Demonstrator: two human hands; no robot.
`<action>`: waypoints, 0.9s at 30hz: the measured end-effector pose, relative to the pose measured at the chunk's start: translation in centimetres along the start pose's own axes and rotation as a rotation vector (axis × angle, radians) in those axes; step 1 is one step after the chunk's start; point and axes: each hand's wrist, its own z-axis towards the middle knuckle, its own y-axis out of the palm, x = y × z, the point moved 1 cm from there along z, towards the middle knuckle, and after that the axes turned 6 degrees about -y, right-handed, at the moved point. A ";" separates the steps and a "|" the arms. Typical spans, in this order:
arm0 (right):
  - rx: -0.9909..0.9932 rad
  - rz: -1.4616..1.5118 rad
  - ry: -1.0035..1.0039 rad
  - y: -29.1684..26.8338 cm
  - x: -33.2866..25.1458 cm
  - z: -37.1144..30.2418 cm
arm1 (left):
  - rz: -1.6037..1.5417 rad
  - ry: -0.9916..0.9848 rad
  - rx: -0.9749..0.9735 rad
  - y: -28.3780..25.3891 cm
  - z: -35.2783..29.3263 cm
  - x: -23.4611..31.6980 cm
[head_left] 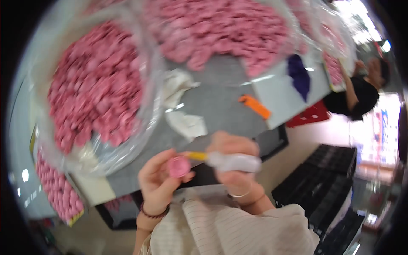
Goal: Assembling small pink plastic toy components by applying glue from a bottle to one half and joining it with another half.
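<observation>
Between the thumb and fingers of my left hand point(158, 178) is a small round pink piece point(179, 166), its face turned up. My right hand point(233, 159) is closed round a thick white tool point(240, 163) with a thin yellow tip point(196, 156); its exact kind is not clear. That tip points left and ends close to the pink piece; blur hides whether the two touch. Both hands are held at the near edge of the grey table point(221, 95).
On the left, a clear plastic bag point(148, 123) holds many pink pieces point(100, 85). A heap of pink pieces point(225, 29) lies at the back. White cloths point(187, 125), an orange cutter point(256, 107) and a purple cloth point(298, 76) lie between. Another person point(355, 95) is at far right.
</observation>
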 end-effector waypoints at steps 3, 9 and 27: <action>-0.051 -0.148 -0.203 -0.1 -0.3 1.0 | -0.074 -0.054 0.052 1.9 0.3 1.0; -0.267 -0.396 -0.701 0.7 -1.1 1.4 | 0.013 -0.038 -0.040 0.8 0.1 0.7; -0.223 -0.520 -0.515 1.1 -1.3 1.1 | -0.037 -0.072 -0.005 0.9 0.4 0.9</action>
